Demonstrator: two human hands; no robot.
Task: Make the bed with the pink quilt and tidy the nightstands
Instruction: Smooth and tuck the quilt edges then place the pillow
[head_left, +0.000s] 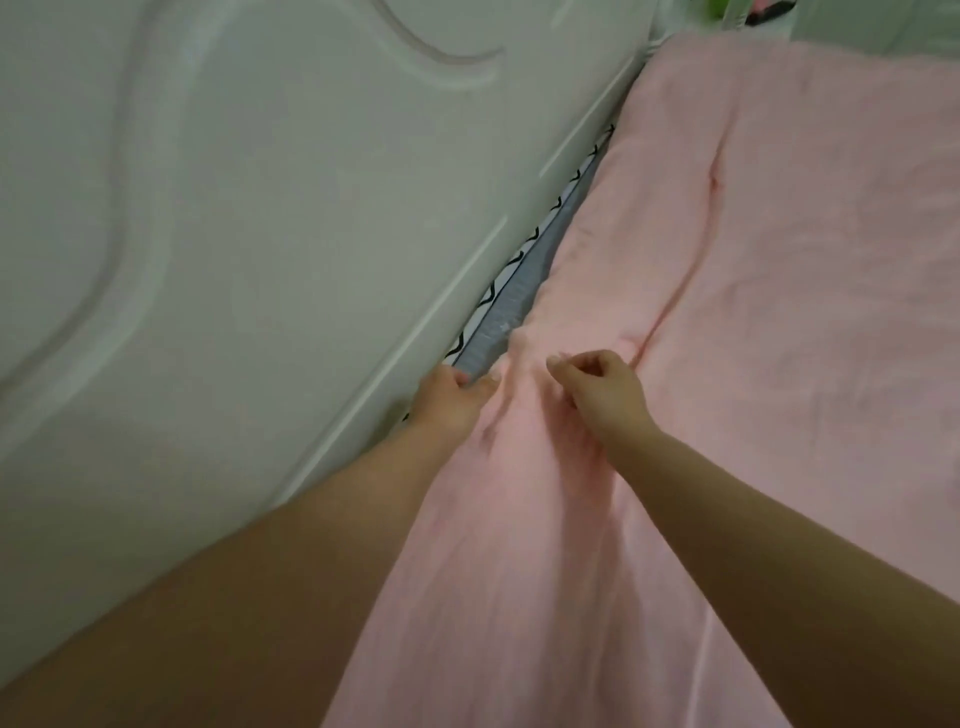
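Two bare forearms reaching forward from the near edge, one on each side of a raised ridge in one pink quilt (727, 270). Left hand (451, 395) at the quilt's edge beside the white headboard (234, 234), fingers curled over the edge and gripping it. Right hand (597, 387) just to the right of it on top of the quilt, fingers bent and pinching a fold of the fabric. Hands close together, not touching. Quilt spread over the bed, right of the headboard, creased toward the hands. One narrow strip of grey sheet (511, 301) with a black zigzag border showing between headboard and quilt. Blurred green and pink shapes past the headboard's far end, too unclear to name.
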